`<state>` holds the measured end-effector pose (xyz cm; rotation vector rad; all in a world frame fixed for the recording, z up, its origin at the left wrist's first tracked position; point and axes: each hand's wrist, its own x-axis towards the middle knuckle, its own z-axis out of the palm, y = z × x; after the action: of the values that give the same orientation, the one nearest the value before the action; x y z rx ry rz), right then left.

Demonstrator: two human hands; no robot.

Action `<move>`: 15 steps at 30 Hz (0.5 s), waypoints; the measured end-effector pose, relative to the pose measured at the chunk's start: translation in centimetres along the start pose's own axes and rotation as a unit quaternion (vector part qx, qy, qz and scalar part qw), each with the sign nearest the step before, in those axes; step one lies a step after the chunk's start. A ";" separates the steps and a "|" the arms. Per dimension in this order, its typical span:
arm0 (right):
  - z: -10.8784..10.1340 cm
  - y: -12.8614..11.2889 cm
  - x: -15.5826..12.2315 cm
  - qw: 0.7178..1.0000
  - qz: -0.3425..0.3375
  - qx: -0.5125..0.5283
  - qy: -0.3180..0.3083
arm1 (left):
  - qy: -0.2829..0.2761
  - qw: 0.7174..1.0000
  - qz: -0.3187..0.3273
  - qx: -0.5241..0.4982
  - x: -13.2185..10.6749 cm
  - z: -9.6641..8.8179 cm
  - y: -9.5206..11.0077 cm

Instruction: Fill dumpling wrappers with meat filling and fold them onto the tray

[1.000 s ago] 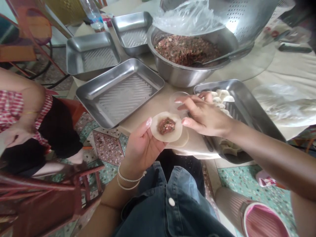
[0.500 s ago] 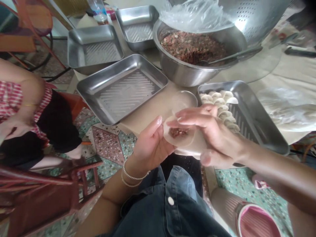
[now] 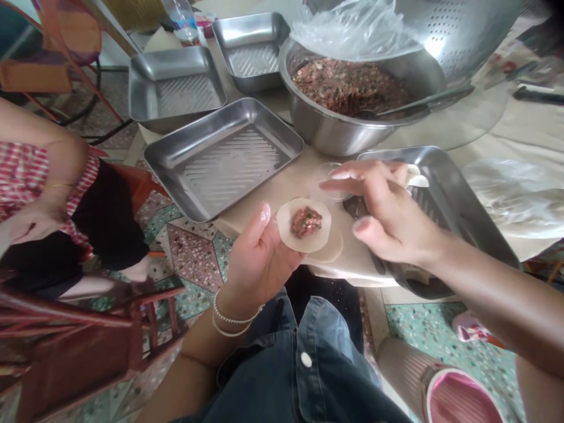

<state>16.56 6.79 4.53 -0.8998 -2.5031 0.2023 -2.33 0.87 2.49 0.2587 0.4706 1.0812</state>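
On the fingers of my left hand (image 3: 264,252) lies a round dumpling wrapper (image 3: 284,232), thumb raised at its left edge. A lump of minced meat filling (image 3: 307,222) sits in the middle of the wrapper. My right hand (image 3: 390,217) is apart from it, just to the right, fingers spread and holding nothing. Behind the right fingertips stands a small clear dish (image 3: 321,176), partly covered by them. Another flat wrapper (image 3: 332,249) lies on the table below. A metal tray (image 3: 476,217) holds folded dumplings (image 3: 416,176), mostly hidden by my right hand.
A large steel bowl of meat filling (image 3: 352,85) with a spoon stands at the back, a plastic bag (image 3: 356,29) over its rim. Several metal trays (image 3: 224,164) are to the left. A person in checked cloth (image 3: 26,176) sits at left. A bin (image 3: 423,376) stands below right.
My right hand has lifted off the wrapper and moved up and right, uncovering the filling. My left hand has shifted slightly left with the wrapper.
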 end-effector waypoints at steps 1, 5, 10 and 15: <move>-0.2 -0.9 -0.1 1.000 -0.019 0.013 -0.002 | -0.016 1.000 -0.004 0.000 0.0 0.1 -0.1; 0.1 -3.8 -0.4 0.995 -0.102 -0.003 -0.009 | -0.062 0.998 -0.025 -0.009 -0.1 0.6 -0.4; 0.8 -4.8 -1.7 0.986 -0.164 -0.019 0.004 | -0.057 0.998 -0.011 -0.021 -0.4 0.8 0.1; 0.3 -4.6 -3.3 0.985 -0.168 -0.025 0.028 | -0.041 0.999 -0.006 -0.017 -0.7 0.4 0.2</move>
<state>16.07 1.19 4.32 -0.4817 -2.5682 0.0034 -2.56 0.40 3.10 0.2691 0.3790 1.0608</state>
